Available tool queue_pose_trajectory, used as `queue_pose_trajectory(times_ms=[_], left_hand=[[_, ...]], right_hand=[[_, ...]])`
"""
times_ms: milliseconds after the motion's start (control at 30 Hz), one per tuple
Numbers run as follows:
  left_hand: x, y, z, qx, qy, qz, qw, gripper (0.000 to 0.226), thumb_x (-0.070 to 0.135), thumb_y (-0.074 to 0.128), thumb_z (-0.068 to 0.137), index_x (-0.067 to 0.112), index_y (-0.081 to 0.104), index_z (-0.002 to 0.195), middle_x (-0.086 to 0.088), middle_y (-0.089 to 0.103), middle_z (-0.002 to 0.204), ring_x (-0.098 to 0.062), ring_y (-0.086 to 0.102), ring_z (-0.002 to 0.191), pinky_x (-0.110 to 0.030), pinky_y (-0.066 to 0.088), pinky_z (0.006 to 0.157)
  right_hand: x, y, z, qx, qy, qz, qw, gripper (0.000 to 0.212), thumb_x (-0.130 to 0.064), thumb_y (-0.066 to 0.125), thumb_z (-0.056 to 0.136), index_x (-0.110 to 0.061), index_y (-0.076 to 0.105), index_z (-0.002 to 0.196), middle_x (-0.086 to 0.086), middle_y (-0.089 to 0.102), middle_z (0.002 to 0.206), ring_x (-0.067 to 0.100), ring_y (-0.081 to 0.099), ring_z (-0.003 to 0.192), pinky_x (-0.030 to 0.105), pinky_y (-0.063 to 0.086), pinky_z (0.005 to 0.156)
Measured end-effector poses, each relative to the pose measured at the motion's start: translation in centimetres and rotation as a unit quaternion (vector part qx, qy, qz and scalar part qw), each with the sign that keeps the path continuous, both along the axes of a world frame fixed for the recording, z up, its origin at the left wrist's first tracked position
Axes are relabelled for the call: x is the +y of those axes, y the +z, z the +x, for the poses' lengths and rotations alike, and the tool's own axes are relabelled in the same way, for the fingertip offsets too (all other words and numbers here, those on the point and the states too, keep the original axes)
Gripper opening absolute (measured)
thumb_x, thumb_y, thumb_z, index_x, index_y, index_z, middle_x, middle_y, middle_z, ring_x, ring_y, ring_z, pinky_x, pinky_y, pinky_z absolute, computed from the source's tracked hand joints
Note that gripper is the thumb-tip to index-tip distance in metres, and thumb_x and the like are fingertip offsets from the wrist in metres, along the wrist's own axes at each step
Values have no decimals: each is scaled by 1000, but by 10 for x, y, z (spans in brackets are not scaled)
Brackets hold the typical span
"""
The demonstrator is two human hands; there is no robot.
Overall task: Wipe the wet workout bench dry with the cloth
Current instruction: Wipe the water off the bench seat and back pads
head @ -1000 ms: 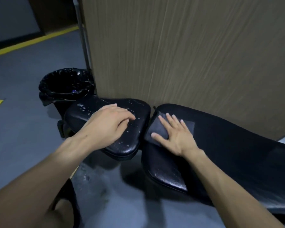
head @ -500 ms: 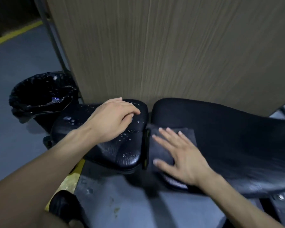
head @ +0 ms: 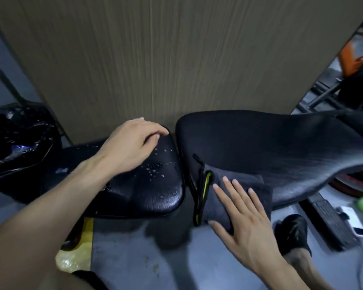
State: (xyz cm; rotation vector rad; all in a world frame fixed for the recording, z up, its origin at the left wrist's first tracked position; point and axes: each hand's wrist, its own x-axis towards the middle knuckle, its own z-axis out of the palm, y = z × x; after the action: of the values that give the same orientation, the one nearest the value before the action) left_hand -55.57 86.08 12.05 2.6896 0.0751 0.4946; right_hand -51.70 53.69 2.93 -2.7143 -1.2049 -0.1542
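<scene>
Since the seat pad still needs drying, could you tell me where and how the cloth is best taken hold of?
Probably by the cloth's free right edge, coming from above and the right. It lies flat over the near edge of the back pad under the right hand's straight fingers; its left side sits tight against the gap beside the droplet-covered seat pad, where the left hand rests.

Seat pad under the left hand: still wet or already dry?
Wet. Water droplets bead on the seat pad beside the left hand; the cloth lies under the right hand on the other pad.
</scene>
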Motion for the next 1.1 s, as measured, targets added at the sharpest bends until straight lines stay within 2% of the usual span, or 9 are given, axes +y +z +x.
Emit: queue_pose_trajectory(times_ms=[233, 467, 533, 633, 733, 800, 933, 1000, 1100], left_hand=[[6, 2, -6, -7, -10, -14, 1000, 27, 13, 52, 99, 21, 70, 118, 6, 72, 117, -15, 63, 115, -34, 28, 119], [-5, 4, -2, -16, -32, -15, 999, 26, 13, 53, 99, 22, 70, 117, 9, 71, 118, -11, 62, 116, -34, 29, 118], [-9, 5, -3, -16, -36, -16, 999, 26, 13, 53, 99, 22, 70, 117, 10, 70, 118, -10, 62, 116, -36, 30, 119], [-13, 6, -8, -14, -34, -13, 999, 27, 14, 53, 100, 23, 70, 118, 10, 70, 121, -8, 60, 118, -35, 29, 119], [-14, 10, -18, -18, -26, -14, 999, 27, 14, 53, 100, 23, 70, 118, 12, 70, 119, -8, 61, 117, -33, 28, 119], [-13, 13, -26, -22, -15, -22, 999, 28, 14, 52, 100, 23, 71, 118, 13, 71, 118, -8, 62, 115, -32, 27, 119], [-15, 16, -34, -22, 4, -43, 999, 29, 15, 52, 100, 26, 71, 119, 11, 73, 112, -11, 65, 109, -27, 24, 120], [-19, 17, -39, -21, 8, -51, 998, 29, 15, 52, 100, 27, 71, 119, 10, 73, 113, -11, 64, 110, -24, 22, 120], [-18, 14, -54, -19, 11, -53, 998, 29, 17, 52, 100, 28, 70, 119, 15, 70, 118, -6, 62, 113, -28, 24, 121]], right_hand=[[96, 9, 47, 3, -69, -34, 997, 72, -64, 28, 95, -28, 23, 158, -1, 16, 166, 18, 11, 154, 42, 8, 125], [6, 4, 1, 3, -32, 12, 999, 67, -62, 36, 98, -32, 26, 157, -8, 20, 165, 12, 15, 153, 39, 15, 124], [-27, 5, 36, 16, -79, 34, 996, 68, -65, 36, 95, -33, 32, 154, -6, 25, 164, 15, 21, 151, 41, 19, 122], [-61, 13, 96, 49, -229, 49, 971, 77, -72, 27, 88, -30, 39, 151, 2, 31, 162, 24, 23, 151, 49, 19, 121], [-45, 10, 101, 41, -308, 64, 948, 83, -70, 20, 86, -23, 41, 151, 6, 32, 161, 26, 23, 150, 50, 16, 121], [-13, 1, 68, 11, -299, 98, 949, 77, -64, 23, 91, -17, 47, 148, 8, 38, 158, 27, 31, 148, 49, 19, 121], [18, -9, -4, -13, -145, 101, 984, 61, -57, 34, 99, -23, 47, 148, -2, 38, 157, 17, 29, 149, 44, 21, 121], [5, -2, 7, -25, -90, 81, 992, 60, -60, 35, 98, -27, 49, 146, -4, 41, 156, 15, 34, 146, 42, 26, 119], [-16, 9, 47, -11, -136, 79, 988, 64, -64, 34, 96, -26, 54, 142, -1, 49, 152, 17, 40, 143, 41, 28, 117]])
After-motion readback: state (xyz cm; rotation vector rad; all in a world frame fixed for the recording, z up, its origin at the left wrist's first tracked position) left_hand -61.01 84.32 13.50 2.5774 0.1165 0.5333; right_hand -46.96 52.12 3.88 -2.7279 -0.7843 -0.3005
